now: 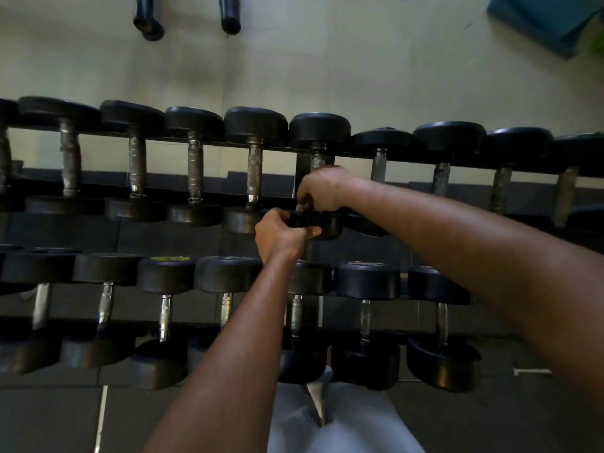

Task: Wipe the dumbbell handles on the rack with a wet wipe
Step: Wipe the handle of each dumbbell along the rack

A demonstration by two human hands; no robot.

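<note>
Gripping dumbbell (318, 220): left hand (277, 235), right hand (322, 189) clamped | two-tier rack (209, 143) | tiled floor (294, 60)

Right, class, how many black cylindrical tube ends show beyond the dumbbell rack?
2: one black tube end top left, another just right of it; more may lie off-frame.

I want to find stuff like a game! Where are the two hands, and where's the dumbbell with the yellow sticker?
left hand (277, 232): head view, back of the hand.
right hand (322, 189): head view, back of the hand.
dumbbell with the yellow sticker (166, 271): head view, far black end, lower row.
</note>
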